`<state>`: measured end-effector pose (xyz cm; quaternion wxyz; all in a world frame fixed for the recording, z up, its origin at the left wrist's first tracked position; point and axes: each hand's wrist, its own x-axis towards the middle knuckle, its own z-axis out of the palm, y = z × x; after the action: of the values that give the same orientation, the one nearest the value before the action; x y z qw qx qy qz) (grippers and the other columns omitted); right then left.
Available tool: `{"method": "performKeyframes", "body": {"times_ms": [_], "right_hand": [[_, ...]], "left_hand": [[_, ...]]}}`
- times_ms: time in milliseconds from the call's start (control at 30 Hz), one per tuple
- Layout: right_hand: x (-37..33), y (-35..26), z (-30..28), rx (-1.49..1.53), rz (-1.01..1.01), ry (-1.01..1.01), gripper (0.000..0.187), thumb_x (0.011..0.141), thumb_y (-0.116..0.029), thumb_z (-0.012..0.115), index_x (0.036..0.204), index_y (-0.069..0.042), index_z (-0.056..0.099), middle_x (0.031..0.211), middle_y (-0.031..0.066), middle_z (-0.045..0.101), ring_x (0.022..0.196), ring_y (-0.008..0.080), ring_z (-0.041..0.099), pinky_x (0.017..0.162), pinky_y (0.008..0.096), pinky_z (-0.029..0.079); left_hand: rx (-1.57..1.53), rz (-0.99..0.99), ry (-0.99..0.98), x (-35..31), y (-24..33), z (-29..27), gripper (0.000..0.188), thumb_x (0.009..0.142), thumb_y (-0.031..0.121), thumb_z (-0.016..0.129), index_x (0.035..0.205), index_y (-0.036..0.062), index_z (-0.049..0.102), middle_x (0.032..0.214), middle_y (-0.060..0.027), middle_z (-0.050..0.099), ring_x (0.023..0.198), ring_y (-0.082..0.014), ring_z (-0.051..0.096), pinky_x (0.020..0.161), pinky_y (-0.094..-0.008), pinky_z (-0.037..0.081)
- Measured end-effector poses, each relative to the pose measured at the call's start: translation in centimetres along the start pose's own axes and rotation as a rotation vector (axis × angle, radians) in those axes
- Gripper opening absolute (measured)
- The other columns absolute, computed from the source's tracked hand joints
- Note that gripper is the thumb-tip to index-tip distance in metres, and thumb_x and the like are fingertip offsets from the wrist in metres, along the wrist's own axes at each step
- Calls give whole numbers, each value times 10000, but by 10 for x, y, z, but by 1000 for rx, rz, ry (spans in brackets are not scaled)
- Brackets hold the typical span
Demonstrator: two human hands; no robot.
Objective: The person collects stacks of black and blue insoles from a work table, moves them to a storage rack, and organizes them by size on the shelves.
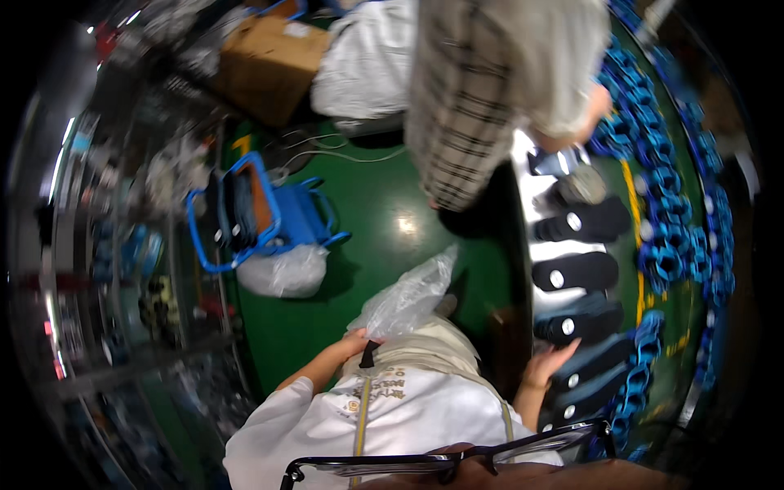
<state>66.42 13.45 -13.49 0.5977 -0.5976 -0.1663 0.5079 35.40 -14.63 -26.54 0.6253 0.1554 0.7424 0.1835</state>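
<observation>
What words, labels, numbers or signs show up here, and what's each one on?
Nothing reads clearly.
White shirt: brownish print, too blurred.
Dark sole-shaped pieces: round white labels, too small.
Cardboard box: pale label, too small.
Green floor: yellow mark by the blue frame, too blurred.
Green surface at far right: small yellow marks, too blurred.

Gold shirt lettering (389,389), white sole labels (557,279); illegible
</observation>
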Motion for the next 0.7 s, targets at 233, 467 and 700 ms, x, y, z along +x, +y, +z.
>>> {"method": "performKeyframes", "body": {"times_ms": [233, 467, 700], "right_hand": [[-80, 56, 18, -417, 58, -580, 455, 770, -59, 511, 1182, -59, 315, 1145, 107, 370, 1057, 195, 368, 901, 308, 277], [-193, 126, 126, -868, 243, -2091, 695, 733, -79, 586, 1278, -11, 161, 1300, 121, 212, 1197, 195, 199, 984, 300, 161], [-346, 191, 161, -1004, 1095, -2182, 420, 726, -14, 534, 1129, -3, 414, 1013, 54, 520, 922, 136, 480, 825, 258, 378]], "left_hand": [[-327, 206, 478, -45, -4, 17, 276, 640, 212, 572, 848, 31, 587, 743, -100, 607, 667, -185, 564, 613, -298, 435], [-735, 579, 158, -130, 32, -42, 271, 670, 102, 546, 916, -11, 554, 780, -22, 563, 714, -106, 508, 665, -264, 422], [-538, 500, 840, -194, -61, -98, 768, 637, 257, 627, 1261, 118, 201, 1243, -163, 223, 1127, -277, 260, 919, -361, 273]]}}
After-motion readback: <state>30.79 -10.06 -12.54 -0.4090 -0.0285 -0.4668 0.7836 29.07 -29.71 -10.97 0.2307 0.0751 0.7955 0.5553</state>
